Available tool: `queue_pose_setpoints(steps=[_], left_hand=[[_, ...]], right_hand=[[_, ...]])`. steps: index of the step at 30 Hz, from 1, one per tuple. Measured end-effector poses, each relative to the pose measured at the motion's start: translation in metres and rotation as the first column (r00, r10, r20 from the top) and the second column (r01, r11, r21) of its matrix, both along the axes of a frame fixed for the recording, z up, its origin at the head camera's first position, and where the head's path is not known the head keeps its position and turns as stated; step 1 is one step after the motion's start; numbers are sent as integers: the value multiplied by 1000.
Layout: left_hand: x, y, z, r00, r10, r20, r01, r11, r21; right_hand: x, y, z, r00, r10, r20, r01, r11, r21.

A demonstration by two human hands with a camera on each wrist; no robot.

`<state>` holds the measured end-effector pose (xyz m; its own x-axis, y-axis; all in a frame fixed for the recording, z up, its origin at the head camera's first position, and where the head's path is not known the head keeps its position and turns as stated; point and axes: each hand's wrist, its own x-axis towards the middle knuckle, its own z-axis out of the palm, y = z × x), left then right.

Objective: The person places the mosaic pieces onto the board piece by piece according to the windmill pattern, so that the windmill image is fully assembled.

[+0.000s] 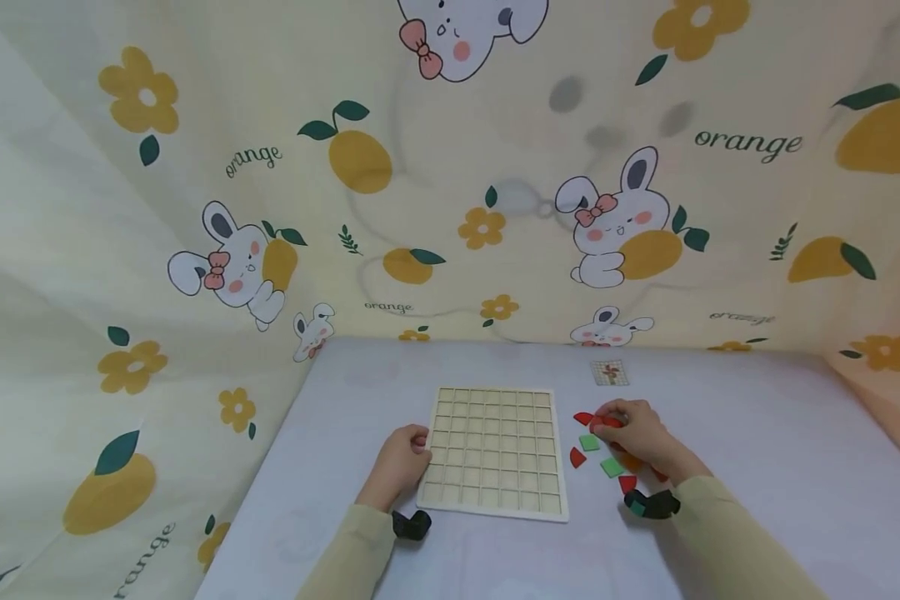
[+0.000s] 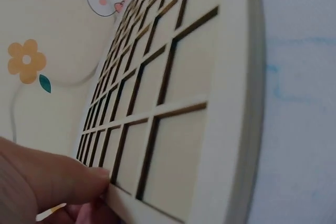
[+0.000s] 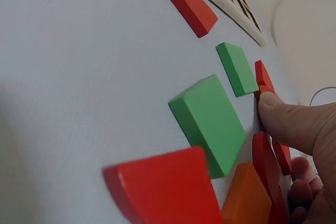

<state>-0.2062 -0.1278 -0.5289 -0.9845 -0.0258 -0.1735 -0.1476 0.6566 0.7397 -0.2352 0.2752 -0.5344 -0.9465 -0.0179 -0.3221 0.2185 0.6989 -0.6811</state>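
Note:
A pale wooden grid board (image 1: 492, 458) lies on the table, divided into rows of square cells. My left hand (image 1: 397, 468) grips its left edge, with the thumb on the rim in the left wrist view. To the right of the board, my right hand (image 1: 645, 433) pinches a red piece (image 3: 264, 82) between thumb and fingers, low among loose pieces. Around it lie a green square (image 1: 588, 442), a second green square (image 3: 210, 121), a red quarter-round piece (image 1: 577, 457) and an orange piece (image 3: 247, 198). The right palm partly hides more red pieces.
A small card with a pinwheel-like pattern (image 1: 609, 372) lies behind the pieces. The white table (image 1: 450, 558) ends at a hanging cloth (image 1: 450, 250) printed with rabbits and oranges. Dark bands with small devices (image 1: 651, 504) sit on both wrists.

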Motion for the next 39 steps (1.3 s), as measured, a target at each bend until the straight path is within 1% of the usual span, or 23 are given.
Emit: queue_pose_setpoints(steps=[3,6,11,15,17,21,25,27,30,35,37,39], left_hand=[[4,-3,0,1000,18,-13,-18,1000,-8],[6,-5,1,1000,17,-13,-18,1000,-16],[7,-5,4,1000,19,-13,-19,1000,-10],[6,-7,1,1000,13,-21,-13,1000,-12],[6,-8,-1,1000,15,-9,-15,1000,-9],[9,-7,-4,1000,30,9,-30,1000,4],[11,-7,-5,999,28,-15,-28,1000,8],[12,-8,-5,999,25,-30,-25,1000,2],[13,-10,-5,999,30,-34,-30,1000,3],[13,-11,-5,999,43,-24,-42,999,27],[13,-10,-7,999,39,-23,-38,999,34],[12,-9,-9,999,33,-21,-32,999,40]], right_hand=[[1,-1,-1,1000,19,-11,-19,1000,-24],[1,3,-2,1000,27,-10,-27,999,-43],[-4,10,0,999,43,28,-41,997,-68],[-3,13,5,997,41,61,-37,997,-72],[-1,14,6,997,20,80,-15,998,-69],[2,18,8,993,-30,111,42,993,-109],[5,18,14,990,-91,111,110,977,-182],[6,13,16,986,-131,106,152,964,-220],[8,-1,20,983,-163,85,180,951,-252],[6,-37,25,989,-147,34,150,946,-286],[3,-52,24,993,-118,-9,111,957,-268],[0,-67,23,994,-107,-33,96,963,-250]])
